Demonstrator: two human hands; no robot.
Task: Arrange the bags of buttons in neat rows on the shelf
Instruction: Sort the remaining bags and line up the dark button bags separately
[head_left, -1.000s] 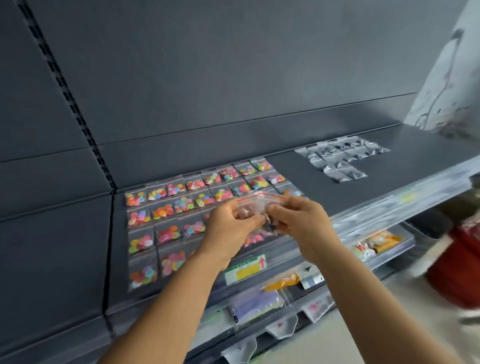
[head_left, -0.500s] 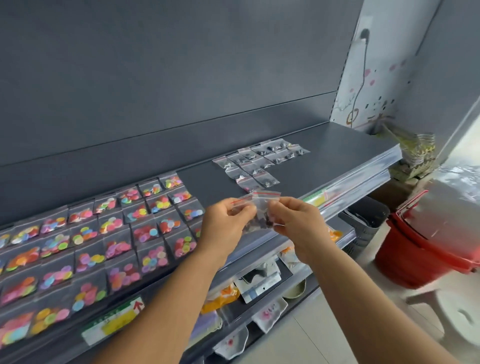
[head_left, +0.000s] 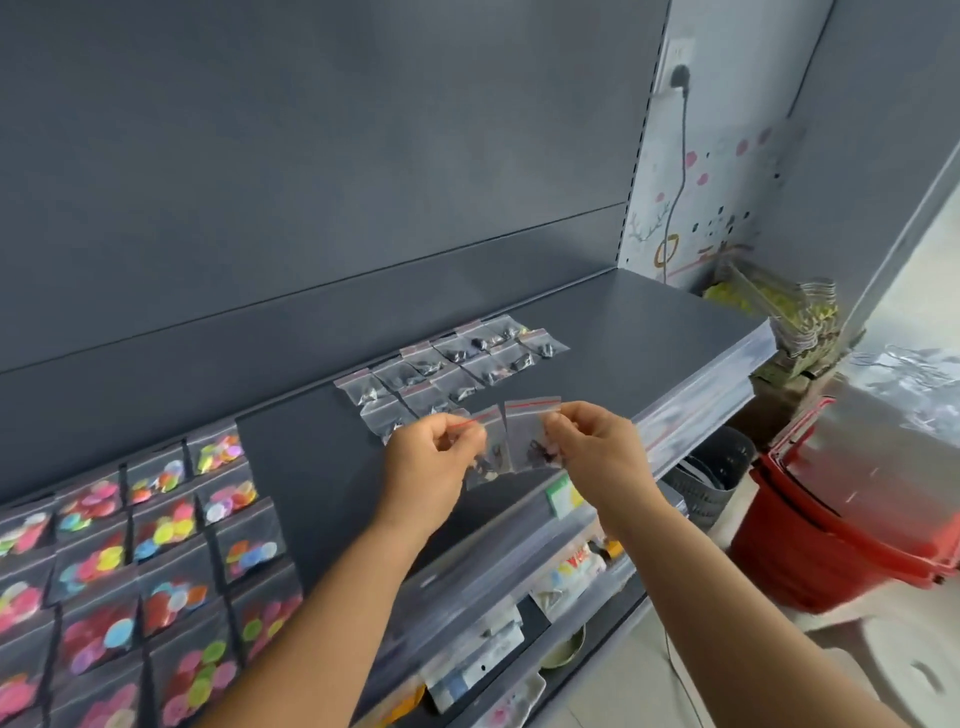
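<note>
A red bucket sits to your right. Dark button bags lie in rows on the shelf, with bright ones (many colors) farther left. Your left hand pinches one small bag above the shelf; your right hand pinches another bag.

Shelf: matt dark grey, smooth, looks like painted metal; back panel same finish. Shelf edge strip: clear glossy plastic. Dark-button bags: thin clear plastic, shiny, red zip line. Two same bags pinched, left bag and right bag, slightly crinkled film. Colour-button bags: clear glossy film, buttons glossy plastic. Baskets: red glossy plastic. Bin: dark matt plastic mesh.
</note>
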